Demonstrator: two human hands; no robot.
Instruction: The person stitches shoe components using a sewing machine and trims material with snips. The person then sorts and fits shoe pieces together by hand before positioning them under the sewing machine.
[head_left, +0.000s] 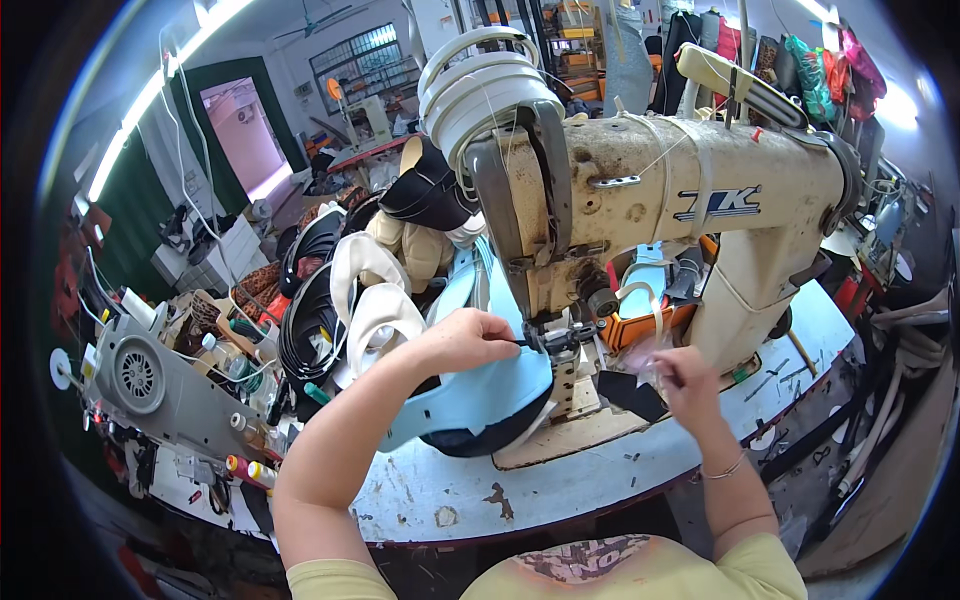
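Left hand (465,340) pinches blue workpiece (490,388), right hand (690,385) perhaps film (638,358); orange bin (627,333) holds fabric (646,270).

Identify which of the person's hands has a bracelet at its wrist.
The right hand: a thin bracelet circles that wrist, while the left hand has none.

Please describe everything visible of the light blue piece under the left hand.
The light blue piece is curved and smooth, leather-like in look, narrowing toward its lower-left end. Dark material shows beneath it. Its right end is at the sewing machine; the left hand is at its upper edge.
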